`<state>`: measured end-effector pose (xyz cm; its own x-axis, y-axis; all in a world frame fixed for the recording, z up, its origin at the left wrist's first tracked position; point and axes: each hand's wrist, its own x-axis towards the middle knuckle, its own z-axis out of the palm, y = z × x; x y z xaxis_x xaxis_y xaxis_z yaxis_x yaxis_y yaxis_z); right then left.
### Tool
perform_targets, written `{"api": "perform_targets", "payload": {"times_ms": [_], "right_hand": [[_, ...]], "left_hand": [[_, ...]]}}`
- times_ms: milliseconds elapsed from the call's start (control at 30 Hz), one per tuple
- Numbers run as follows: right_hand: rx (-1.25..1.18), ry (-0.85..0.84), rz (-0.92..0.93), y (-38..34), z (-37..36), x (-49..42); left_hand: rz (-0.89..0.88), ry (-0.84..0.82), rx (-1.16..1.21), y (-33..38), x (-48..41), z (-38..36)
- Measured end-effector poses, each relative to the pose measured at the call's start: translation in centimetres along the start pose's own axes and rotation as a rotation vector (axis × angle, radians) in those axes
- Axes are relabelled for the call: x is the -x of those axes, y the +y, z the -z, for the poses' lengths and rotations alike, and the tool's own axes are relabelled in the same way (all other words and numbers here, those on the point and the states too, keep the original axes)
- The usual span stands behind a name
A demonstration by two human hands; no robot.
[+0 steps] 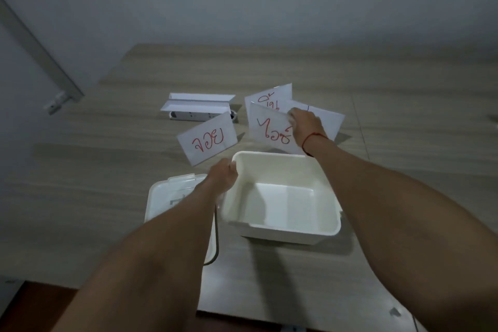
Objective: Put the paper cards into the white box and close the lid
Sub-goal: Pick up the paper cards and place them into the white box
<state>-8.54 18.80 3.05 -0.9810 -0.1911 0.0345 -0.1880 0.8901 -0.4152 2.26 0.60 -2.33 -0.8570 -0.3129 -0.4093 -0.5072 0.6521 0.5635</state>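
Observation:
The white box (pixel 283 232) stands open and empty on the table in front of me. Its lid (pixel 167 197) lies flat to the left, partly under my left forearm. My left hand (pixel 222 178) grips the box's far left rim. My right hand (pixel 305 125), with a red string at the wrist, pinches a paper card with red writing (pixel 269 129) just beyond the box. Two more cards fan out behind it, one with red writing (pixel 272 98) and one (pixel 326 118) mostly hidden by my hand. Another red-lettered card (pixel 207 140) lies to the left.
A white power strip (pixel 199 115) with folded white paper (pixel 196 102) on top sits at the back left of the wooden table (pixel 404 143). A grey wall rises behind the table. The table's near edge (pixel 269 319) runs below my arms.

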Motion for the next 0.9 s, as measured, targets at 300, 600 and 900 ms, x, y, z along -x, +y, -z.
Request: {"api": "perform_targets", "payload": {"times_ms": [300, 600, 900], "right_hand": [[-0.149, 0.165, -0.081, -1.8, 6.3, 4.3], [-0.307, -0.199, -0.158, 1.5, -0.2, 9.4], [-0.277, -0.363, -0.251, 3.1, -1.4, 12.2]], "left_hand": [[-0.001, -0.069, 0.022, -0.4, 2.3, 0.4], [-0.013, -0.054, 0.129, -1.2, 2.1, -0.2], [-0.002, -0.015, 0.182, -2.1, 1.0, -0.4]]}}
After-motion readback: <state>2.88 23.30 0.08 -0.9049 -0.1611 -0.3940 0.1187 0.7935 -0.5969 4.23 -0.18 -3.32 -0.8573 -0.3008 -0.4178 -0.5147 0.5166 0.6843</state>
